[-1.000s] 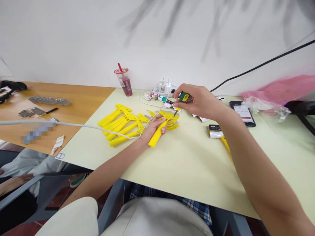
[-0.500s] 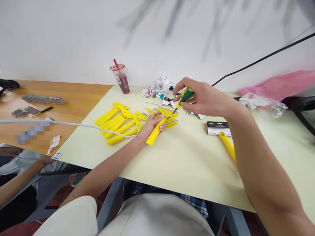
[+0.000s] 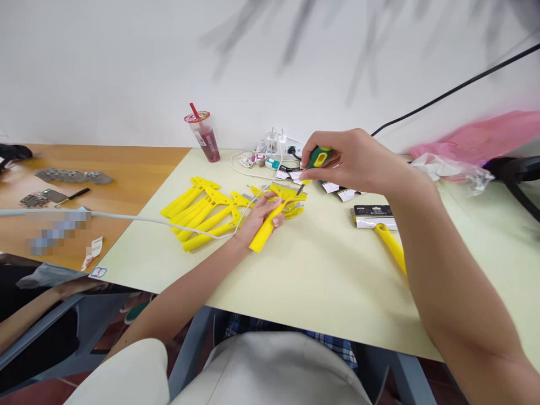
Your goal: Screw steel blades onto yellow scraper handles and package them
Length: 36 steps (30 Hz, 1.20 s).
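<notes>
Beside the pile of yellow plastic scrapers (image 3: 198,211) at frame centre, our left hand (image 3: 258,220) stays clamped on another scraper (image 3: 266,233), apart from our right hand (image 3: 343,160), which still pinches a green-and-yellow screwdriver (image 3: 319,157), its tip just beside that scraper's head (image 3: 287,194).

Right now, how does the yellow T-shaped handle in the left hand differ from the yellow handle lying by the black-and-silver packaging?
The T-shaped handle is gripped in the left hand; the loose yellow handle lies on the table, untouched. The T-shaped handle's wide head shows; the loose handle's end stops at the packaging. Both are bright yellow and slender.
</notes>
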Tool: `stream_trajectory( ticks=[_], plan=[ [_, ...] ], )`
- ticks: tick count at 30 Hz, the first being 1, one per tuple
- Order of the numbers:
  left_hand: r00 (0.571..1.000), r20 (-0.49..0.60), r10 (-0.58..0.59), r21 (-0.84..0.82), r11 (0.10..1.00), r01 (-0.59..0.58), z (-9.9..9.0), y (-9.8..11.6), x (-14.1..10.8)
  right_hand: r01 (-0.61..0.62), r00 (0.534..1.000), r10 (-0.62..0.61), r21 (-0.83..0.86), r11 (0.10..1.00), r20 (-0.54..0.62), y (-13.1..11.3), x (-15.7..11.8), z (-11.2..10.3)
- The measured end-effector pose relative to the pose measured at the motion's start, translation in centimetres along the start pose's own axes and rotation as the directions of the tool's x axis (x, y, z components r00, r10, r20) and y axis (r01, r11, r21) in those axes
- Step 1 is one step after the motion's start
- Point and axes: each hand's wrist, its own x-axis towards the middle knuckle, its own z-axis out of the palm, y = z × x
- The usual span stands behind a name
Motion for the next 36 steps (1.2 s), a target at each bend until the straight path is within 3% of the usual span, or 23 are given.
stream_trajectory(
  ticks=[4, 8, 11, 15, 18, 24, 32, 36],
  plan=[
    [1.000, 0.003, 0.001, -0.003, 1.000, -0.001, -0.2, -0.1, 0.2, 0.031, 0.999, -0.033, -0.074, 0.997, -0.031, -0.3, 0.1, 0.3],
    [0.999, -0.024, -0.021, -0.013, 1.000, 0.021, -0.2, -0.1, 0.3, 0.030, 0.998, -0.034, 0.063, 0.998, 0.058, -0.6, 0.0, 0.3],
    [1.000, -0.018, -0.020, -0.036, 0.999, 0.019, 0.1, 0.2, 0.2, 0.016, 1.000, -0.017, 0.082, 0.997, 0.020, -0.5, 0.2, 0.2],
    [1.000, -0.012, -0.020, -0.043, 0.999, 0.019, 0.3, 0.4, 0.0, 0.072, 0.996, -0.074, -0.040, 0.997, -0.058, 0.4, 0.6, 0.5],
    [0.999, -0.023, -0.032, -0.025, 0.999, 0.032, 0.2, 0.4, -0.1, 0.109, 0.992, -0.117, -0.135, 0.985, -0.054, 1.2, 0.8, 1.0],
    [1.000, -0.019, -0.017, -0.037, 0.999, 0.016, -0.3, 0.3, 0.1, 0.098, 0.995, -0.099, -0.024, 0.995, -0.026, 1.3, 0.8, 1.4],
    [0.999, -0.037, -0.027, -0.010, 1.000, 0.027, -0.1, 0.2, 0.1, 0.052, 0.998, -0.058, -0.151, 0.987, -0.031, 2.0, 1.1, 1.6],
    [0.998, -0.047, -0.029, -0.005, 1.000, 0.029, -0.1, 0.2, 0.2, 0.097, 0.995, -0.097, -0.058, 0.994, 0.004, 2.1, 0.8, 1.6]
  ],
)
